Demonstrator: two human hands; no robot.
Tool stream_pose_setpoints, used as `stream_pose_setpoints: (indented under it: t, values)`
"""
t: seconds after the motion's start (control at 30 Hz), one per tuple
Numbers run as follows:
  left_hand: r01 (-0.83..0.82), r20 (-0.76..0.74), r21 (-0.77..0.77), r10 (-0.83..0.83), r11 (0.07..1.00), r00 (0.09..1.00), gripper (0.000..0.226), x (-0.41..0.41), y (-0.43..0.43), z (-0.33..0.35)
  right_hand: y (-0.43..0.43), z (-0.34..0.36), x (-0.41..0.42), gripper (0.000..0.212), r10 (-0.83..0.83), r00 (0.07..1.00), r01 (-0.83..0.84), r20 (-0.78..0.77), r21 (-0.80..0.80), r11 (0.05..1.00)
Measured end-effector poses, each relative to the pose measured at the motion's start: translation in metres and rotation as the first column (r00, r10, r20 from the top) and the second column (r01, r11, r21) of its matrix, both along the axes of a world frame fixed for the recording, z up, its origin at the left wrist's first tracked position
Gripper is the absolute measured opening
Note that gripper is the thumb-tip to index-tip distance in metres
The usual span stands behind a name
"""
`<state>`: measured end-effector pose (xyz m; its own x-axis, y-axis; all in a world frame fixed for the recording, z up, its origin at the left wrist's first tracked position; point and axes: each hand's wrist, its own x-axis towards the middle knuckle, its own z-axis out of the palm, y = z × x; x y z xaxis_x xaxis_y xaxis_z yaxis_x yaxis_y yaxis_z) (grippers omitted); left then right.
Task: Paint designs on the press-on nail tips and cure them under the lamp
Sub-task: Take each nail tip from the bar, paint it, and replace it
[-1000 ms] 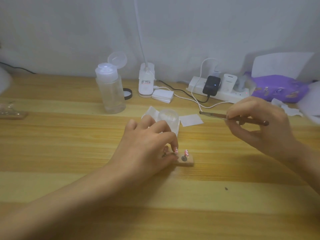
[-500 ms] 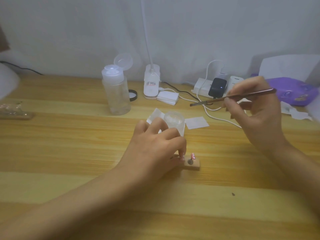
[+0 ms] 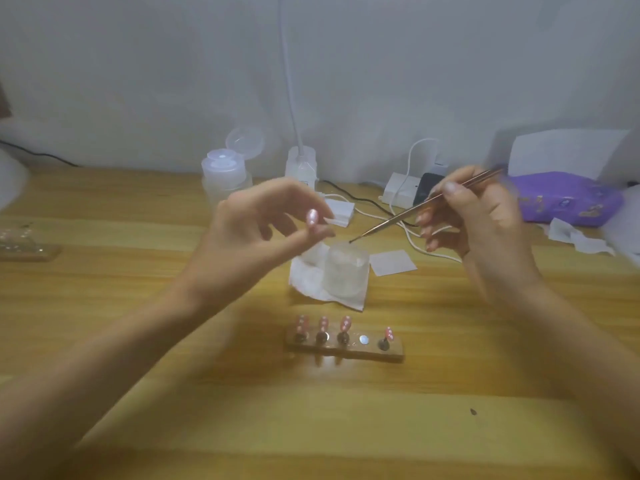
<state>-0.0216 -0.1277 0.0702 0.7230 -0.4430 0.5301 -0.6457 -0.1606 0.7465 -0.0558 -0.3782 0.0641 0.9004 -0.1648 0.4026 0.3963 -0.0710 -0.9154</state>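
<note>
Pinching one pink nail tip point(image 3: 312, 216) between thumb and forefinger, the left hand point(image 3: 263, 237) holds it up off the bench point(image 3: 138, 393) with its painted face turned toward the head. I judge this gives a steady, close target for fine work. The other fingers curl loosely behind.

At 3 o'clock from it, the right hand point(image 3: 485, 223) grips a thin metal tool point(image 3: 426, 206) like a pen, with its fingers curled round the shaft. The tool slants down toward 8 o'clock. Its dark point hangs just above the rim of a small clear cup point(image 3: 343, 275), near the pinched tip but apart from it. Whether the point carries paint is too small to tell.

The cup stands on a crumpled tissue point(image 3: 304, 282), probably there to catch drips, and a white square pad point(image 3: 393, 262) lies just beside it at 3 o'clock.

At 6 o'clock from the cup lies a wooden stand point(image 3: 394, 351) with four more pink tips point(image 3: 344, 323) upright on little posts. One bare silver spot point(image 3: 363, 338) sits fourth from the left, most likely the seat of the tip now in the hand.

Farther out toward 12 o'clock, along the wall, are:
- a clear bottle point(image 3: 225, 178) with its flip lid open
- a white lamp point(image 3: 301, 164) on a bendy neck, well apart from the tips, so curing is not yet in hand
- a power strip point(image 3: 398, 194) with cables
- a purple pack point(image 3: 568, 202) at 2 o'clock

A second stand point(image 3: 31, 252) sits at the 9 o'clock edge.
</note>
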Motion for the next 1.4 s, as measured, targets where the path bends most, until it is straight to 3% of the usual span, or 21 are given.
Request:
stream_pose_setpoints:
  t: [0.07,0.17,0.43,0.63,0.87,1.03,1.4]
  values:
    - [-0.023,-0.185,-0.072,0.009,0.997,0.983,0.009,0.016,-0.002,-0.011,0.005,-0.002,0.002,0.015,-0.006,0.999,0.003,-0.04,-0.082,0.997]
    - [-0.063,-0.312,-0.139,0.016,0.988,0.95,0.014,0.025,-0.006,-0.033,0.009,-0.004,0.003,0.014,0.024,0.997,-0.037,-0.071,-0.195,0.98]
    - [-0.024,-0.331,-0.203,-0.046,0.979,0.943,0.012,0.03,-0.007,-0.063,0.018,-0.015,0.004,0.012,0.053,0.997,-0.066,-0.049,-0.307,0.95]
    - [-0.015,-0.285,-0.214,-0.047,0.977,0.957,0.009,0.03,-0.006,-0.065,0.02,-0.022,0.004,0.014,0.07,0.996,-0.083,-0.063,-0.235,0.968]
    - [-0.069,-0.147,-0.167,0.044,0.984,0.988,0.009,0.03,-0.008,-0.059,0.008,-0.032,0.0,0.009,-0.034,0.999,0.034,0.011,0.008,0.999]
    - [-0.063,-0.072,-0.079,0.057,0.995,0.996,0.005,0.026,-0.01,-0.061,0.005,-0.044,0.0,0.023,-0.077,0.996,0.085,-0.048,0.199,0.976]
    - [-0.085,-0.064,-0.016,0.084,0.996,0.994,0.011,0.026,-0.009,-0.065,-0.001,-0.047,0.006,0.025,-0.05,0.984,0.107,-0.171,0.344,0.933]
